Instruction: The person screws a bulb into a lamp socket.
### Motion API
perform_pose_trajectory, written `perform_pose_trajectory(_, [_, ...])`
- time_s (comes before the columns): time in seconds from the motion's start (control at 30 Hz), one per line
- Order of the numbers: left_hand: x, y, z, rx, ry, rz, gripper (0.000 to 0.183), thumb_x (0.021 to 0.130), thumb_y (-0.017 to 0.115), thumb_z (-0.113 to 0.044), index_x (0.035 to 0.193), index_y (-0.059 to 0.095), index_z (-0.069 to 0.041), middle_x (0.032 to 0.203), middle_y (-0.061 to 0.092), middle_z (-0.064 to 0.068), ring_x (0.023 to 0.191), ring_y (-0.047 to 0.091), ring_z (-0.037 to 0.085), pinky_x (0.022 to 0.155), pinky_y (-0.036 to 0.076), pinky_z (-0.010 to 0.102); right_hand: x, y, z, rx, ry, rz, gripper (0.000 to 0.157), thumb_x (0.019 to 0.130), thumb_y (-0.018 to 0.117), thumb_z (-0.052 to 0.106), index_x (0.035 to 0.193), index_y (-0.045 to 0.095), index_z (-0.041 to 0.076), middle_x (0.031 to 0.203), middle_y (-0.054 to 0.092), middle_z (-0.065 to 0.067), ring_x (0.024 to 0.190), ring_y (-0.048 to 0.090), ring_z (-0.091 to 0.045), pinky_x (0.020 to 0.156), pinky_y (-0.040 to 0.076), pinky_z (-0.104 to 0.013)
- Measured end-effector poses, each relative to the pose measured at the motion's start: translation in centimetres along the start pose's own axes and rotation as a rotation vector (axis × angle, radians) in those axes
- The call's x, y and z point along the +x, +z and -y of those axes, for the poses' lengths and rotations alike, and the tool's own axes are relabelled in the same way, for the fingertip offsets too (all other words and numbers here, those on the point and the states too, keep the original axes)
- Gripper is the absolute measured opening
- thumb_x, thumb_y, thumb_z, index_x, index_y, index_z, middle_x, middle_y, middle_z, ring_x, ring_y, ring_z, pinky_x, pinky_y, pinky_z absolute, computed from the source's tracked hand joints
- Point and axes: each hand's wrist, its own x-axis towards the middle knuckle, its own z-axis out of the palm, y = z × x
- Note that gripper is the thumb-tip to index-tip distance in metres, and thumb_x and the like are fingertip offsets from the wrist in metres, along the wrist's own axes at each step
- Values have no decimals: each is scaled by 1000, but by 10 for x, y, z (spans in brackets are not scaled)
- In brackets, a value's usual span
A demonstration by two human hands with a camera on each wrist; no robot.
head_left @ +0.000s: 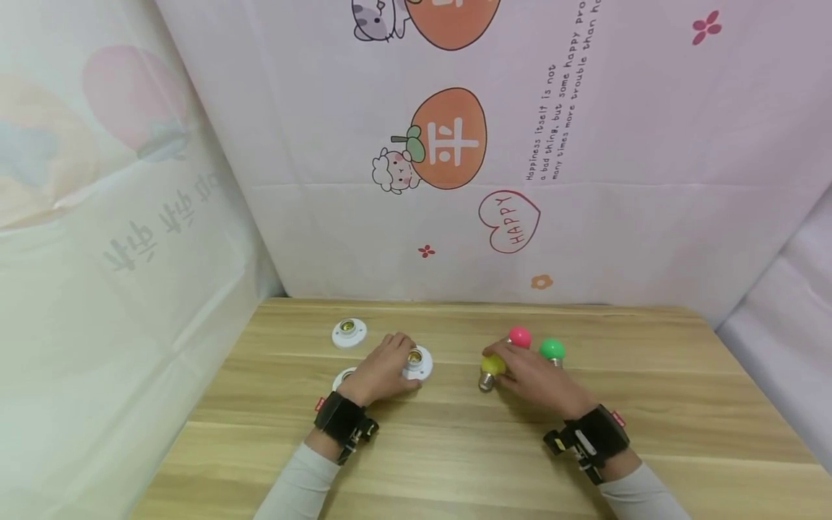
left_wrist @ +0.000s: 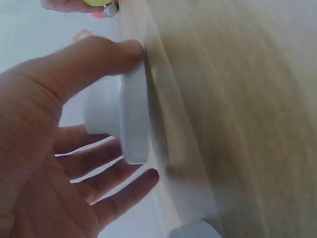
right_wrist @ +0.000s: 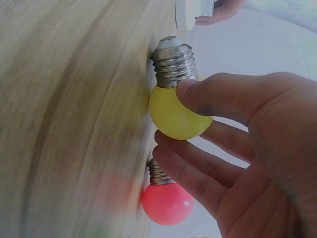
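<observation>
My left hand point(head_left: 382, 370) holds a round white lamp holder point(head_left: 422, 370) by its rim, with the thumb on the near side. In the left wrist view that lamp holder point(left_wrist: 133, 119) shows edge-on, close to the wood. My right hand point(head_left: 538, 377) pinches a yellow light bulb point(head_left: 492, 364) between thumb and fingers. Its metal screw base points toward the left hand in the right wrist view. Just beyond the right fingers lies a pink bulb point(head_left: 520, 336), partly covered by them in the head view. A green bulb point(head_left: 552, 349) lies right of it, its base partly hidden.
Two more white lamp holders stand on the left of the wooden table point(head_left: 455, 462): one at the back point(head_left: 349, 332), and another lamp holder point(head_left: 339, 378) half hidden by the left hand. A printed cloth point(head_left: 312, 238) hangs behind the table's far edge.
</observation>
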Motion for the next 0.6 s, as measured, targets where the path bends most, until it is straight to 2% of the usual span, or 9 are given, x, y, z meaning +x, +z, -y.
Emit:
perform_pose_trajectory(0.17, [1,0,-4,-20,23,-33,65,77,74,-42,124,52,-2,124,46,7,112,41,19,96,45,31,1,-1,1,-21,-11,20,52,84,73,20,132,55,14,127,56,-1,115,53,-15,92,50,-35])
perform_pose_trajectory(0.43, [2,1,-7,-69,64,-83,64,74,76,-41,124,56,-6,123,42,6,114,36,19,94,45,32,1,-3,4,-32,-28,9,52,81,75,18,130,57,10,125,53,-3,115,50,-15,94,49,-33])
perform_pose_trajectory(0.6, [2,3,-8,-53,106,-112,64,73,75,-44,123,59,-9,120,41,4,112,36,19,93,45,33,0,-4,5,-19,-19,1,48,81,75,18,126,60,10,123,53,-2,114,49,-14,93,49,-32])
